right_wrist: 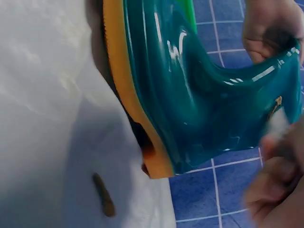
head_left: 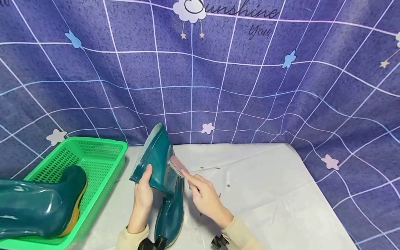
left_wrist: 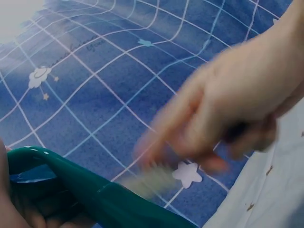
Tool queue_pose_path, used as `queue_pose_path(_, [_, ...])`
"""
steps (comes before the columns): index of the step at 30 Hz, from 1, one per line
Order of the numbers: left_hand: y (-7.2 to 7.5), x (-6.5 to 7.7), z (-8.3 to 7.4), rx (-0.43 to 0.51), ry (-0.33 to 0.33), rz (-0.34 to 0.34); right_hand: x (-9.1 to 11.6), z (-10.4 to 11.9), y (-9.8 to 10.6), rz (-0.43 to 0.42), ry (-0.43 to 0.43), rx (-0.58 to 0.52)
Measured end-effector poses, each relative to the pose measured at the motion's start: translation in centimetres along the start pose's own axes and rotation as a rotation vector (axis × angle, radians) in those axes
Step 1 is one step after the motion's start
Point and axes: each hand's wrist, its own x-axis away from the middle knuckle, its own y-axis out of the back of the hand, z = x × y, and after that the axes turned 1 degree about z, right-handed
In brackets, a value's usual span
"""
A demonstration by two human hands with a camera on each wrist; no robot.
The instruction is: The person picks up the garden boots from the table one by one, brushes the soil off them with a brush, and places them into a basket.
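A dark green rubber boot [head_left: 172,220] with an orange-yellow sole [right_wrist: 124,71] stands on the white-covered table, its shaft tilted back. My left hand [head_left: 144,192] grips the shaft near its top opening, thumb outside; in the left wrist view its fingers show inside the boot's rim [left_wrist: 71,178]. My right hand [head_left: 206,196] holds a pink scrub brush [head_left: 179,164] by one end, bristles against the side of the shaft. A brown smear [right_wrist: 275,105] marks the boot beside the brush. The right hand [left_wrist: 228,99] and brush are blurred in the left wrist view.
A green plastic basket [head_left: 120,158] on the left holds another green boot [head_left: 34,208]. Small brown bits, one a larger lump [right_wrist: 103,194], lie on the white cover [head_left: 268,194] right of the boot. A blue grid-patterned cloth [head_left: 206,76] hangs behind.
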Motion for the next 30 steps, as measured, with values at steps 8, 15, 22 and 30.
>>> queue_pose_path(8, [0.2,0.1,0.1,-0.041,-0.003,0.017,-0.1,0.3,0.1,-0.026,-0.073,0.058])
queue_pose_path(15, [0.0,0.2,0.2,-0.022,0.006,0.026,0.3,0.5,-0.7,0.121,-0.057,0.042])
queue_pose_path(22, [0.3,0.1,0.1,-0.002,0.044,0.015,0.6,1.0,-1.0,0.019,-0.075,-0.004])
queue_pose_path(30, [0.7,-0.1,-0.1,0.167,0.007,0.03,0.6,1.0,-1.3,-0.044,-0.055,0.024])
